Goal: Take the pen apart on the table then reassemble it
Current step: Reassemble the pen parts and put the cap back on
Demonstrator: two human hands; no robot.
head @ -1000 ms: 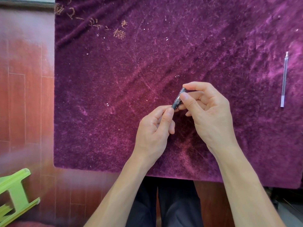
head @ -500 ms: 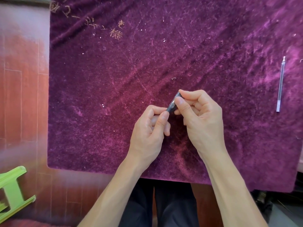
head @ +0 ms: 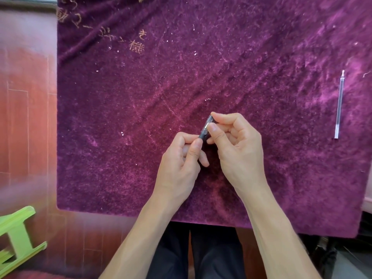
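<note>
Purple velvet cloth (head: pixel 141 137), one refill (head: pixel 339 103), left hand (head: pixel 179 168) and right hand (head: pixel 239 150) pinching one pen barrel (head: pixel 205 128)

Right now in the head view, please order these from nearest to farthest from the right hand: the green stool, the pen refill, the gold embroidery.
1. pen refill, right, lying on the cloth.
2. gold embroidery, upper left of the cloth.
3. green stool, lower left, on the floor.

left hand (head: pixel 179 164): bare, no rings | right hand (head: pixel 239 150): bare, short nails | forearms: uncovered, no sleeves | legs: dark trousers (head: pixel 213 256)
</note>
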